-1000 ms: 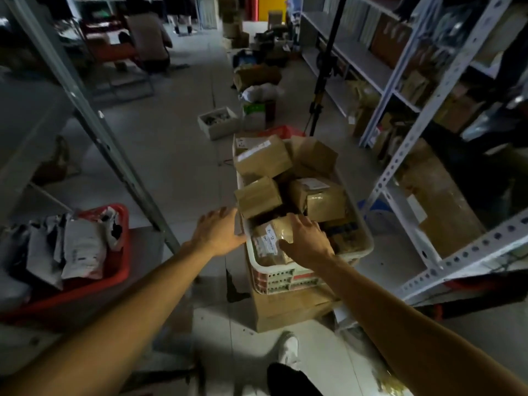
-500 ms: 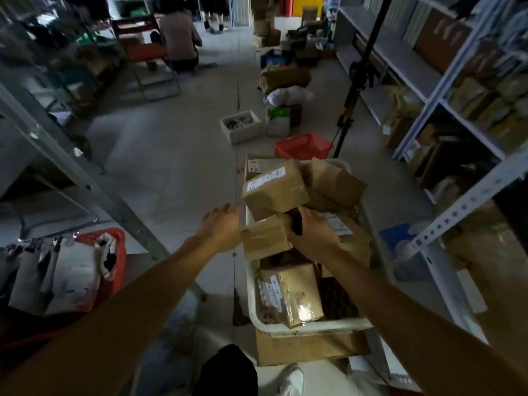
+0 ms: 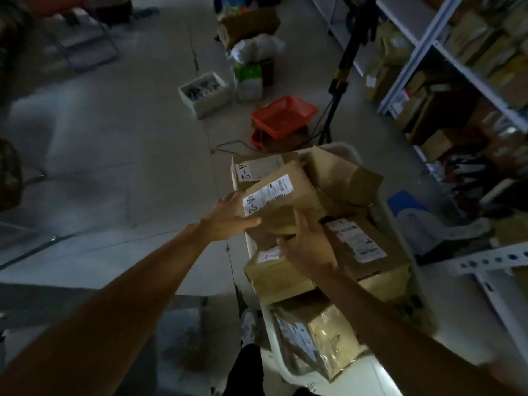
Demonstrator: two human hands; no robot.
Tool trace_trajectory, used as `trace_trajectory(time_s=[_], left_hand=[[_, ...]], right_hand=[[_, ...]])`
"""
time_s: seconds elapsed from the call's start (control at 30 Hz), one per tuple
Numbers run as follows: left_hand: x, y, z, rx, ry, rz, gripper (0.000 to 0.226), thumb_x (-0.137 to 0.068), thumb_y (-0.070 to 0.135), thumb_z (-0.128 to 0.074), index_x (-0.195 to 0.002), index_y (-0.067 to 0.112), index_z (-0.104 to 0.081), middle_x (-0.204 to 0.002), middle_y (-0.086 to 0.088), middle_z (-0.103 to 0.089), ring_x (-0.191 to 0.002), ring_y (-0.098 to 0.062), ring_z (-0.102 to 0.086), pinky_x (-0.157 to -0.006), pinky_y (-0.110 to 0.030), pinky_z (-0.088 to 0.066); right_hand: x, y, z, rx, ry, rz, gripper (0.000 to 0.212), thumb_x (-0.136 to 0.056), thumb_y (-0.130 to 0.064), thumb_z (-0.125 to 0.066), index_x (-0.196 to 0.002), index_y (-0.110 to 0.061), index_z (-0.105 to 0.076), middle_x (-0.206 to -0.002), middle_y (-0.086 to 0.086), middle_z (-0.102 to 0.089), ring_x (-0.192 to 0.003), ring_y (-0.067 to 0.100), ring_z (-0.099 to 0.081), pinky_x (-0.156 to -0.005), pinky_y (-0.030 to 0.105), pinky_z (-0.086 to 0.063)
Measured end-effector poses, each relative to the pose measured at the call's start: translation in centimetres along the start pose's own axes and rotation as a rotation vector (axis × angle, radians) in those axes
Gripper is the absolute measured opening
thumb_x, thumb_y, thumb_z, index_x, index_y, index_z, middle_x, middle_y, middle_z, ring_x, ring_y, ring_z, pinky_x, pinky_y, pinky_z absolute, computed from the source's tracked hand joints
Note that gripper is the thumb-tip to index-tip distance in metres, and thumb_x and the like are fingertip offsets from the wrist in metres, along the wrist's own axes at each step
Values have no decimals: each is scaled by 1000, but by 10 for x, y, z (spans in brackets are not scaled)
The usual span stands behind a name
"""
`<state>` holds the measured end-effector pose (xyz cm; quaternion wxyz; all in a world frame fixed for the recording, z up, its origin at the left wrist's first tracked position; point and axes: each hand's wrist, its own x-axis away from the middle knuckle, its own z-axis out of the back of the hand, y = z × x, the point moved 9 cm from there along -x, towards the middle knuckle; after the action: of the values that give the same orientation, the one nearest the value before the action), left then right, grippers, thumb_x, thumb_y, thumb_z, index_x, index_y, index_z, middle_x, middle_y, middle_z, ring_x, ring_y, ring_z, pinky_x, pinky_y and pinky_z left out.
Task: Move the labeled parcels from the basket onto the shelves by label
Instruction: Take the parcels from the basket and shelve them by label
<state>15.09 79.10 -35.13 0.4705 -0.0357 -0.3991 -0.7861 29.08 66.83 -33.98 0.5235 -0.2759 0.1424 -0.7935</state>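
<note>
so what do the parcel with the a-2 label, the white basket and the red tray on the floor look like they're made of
Parcel with the A-2 label: brown corrugated cardboard, matte, with creased edges and a white paper sticker; both hands hold it.
White basket: probably moulded plastic, with a smooth, rounded, slightly glossy rim.
Red tray: likely plastic too, with uniform colour and thin moulded walls; blur hides finer detail.

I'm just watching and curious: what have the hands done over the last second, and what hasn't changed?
The right hand left the near parcel and reached further in; the left hand came off the basket rim. Both now hold the A-2 parcel, raised slightly. The other parcels stayed in the basket.
</note>
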Motion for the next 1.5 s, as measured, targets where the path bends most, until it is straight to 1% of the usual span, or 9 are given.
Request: trace_trajectory(time_s=[0.17,0.3,0.47,0.57,0.73,0.93,1.07,1.4,1.5], left_hand=[[-36,-29,-2,147,-134,97,72,-88,37,-71,-147,18,-35,-142,-1,-49,-128,-22,-50,-104,-43,-48],[-51,-55,-8,251,-105,111,103,-54,74,-75,-141,26,-46,-135,-1,-55,-126,-24,-53,-102,-50,-50],[-54,-49,-5,307,-144,34,102,-46,64,-84,-135,31,-48,-126,4,-43,-123,-22,-48,-104,-47,-49],[-53,-32,-6,336,-205,-44,95,-52,44,-89,-136,33,-47,-124,14,-49,-123,-16,-48,-106,-46,-46],[-53,-7,-11,533,-208,-90,114,-34,44,-90,-130,21,-33,-133,-5,-44,-123,-16,-49,-86,-23,-55],[-25,46,-9,513,-241,-223,132,-42,32,-94,-151,25,-20,-131,17,-48,-130,-12,-45,-105,-33,-45],[6,74,-3,518,-239,-364,125,-50,33,-95,-154,28,-25,-140,4,-56,-133,-15,-50,-109,-46,-44],[126,185,-85,583,-321,-449,109,-62,34,-88,-150,38,-25,-130,11,-64,-122,-3,-58,-95,-23,-50],[165,216,-136,558,-349,-481,99,-74,5,-82,-151,23,-24,-127,8,-63,-114,8,-59,-86,-9,-49]], right_hand=[[-8,-7,-24,-12,105,-118,93,-89,-47,-64,-156,-9,-13,-155,21,-20,-140,38,-33,-106,51,-47],[-11,-13,-37,-12,119,-172,113,-84,-58,-67,-158,-10,3,-160,23,-7,-146,40,-21,-114,48,-38],[-19,-10,-32,-121,161,-236,140,-70,-60,-80,-155,-9,19,-163,21,8,-151,40,-4,-121,51,-22],[-24,5,-19,-247,204,-239,145,-64,-53,-87,-156,-14,18,-164,16,4,-151,39,-8,-120,55,-26],[-17,16,8,-480,240,-151,137,-56,-64,-80,-158,-19,-1,-154,9,-35,-139,24,-40,-106,45,-47],[22,23,37,-663,278,-32,105,-63,-33,-90,-142,-43,-21,-136,-6,-54,-124,8,-54,-98,40,-53],[41,7,66,-733,299,60,103,-65,-27,-93,-137,-45,-22,-133,-8,-56,-121,0,-56,-89,13,-49],[194,70,130,-796,415,108,115,-68,-8,-89,-150,-34,-12,-137,-15,-51,-127,-2,-50,-97,12,-44],[259,106,131,-753,468,56,123,-70,-27,-91,-153,-42,-1,-143,-14,-44,-131,-2,-46,-105,17,-43]])
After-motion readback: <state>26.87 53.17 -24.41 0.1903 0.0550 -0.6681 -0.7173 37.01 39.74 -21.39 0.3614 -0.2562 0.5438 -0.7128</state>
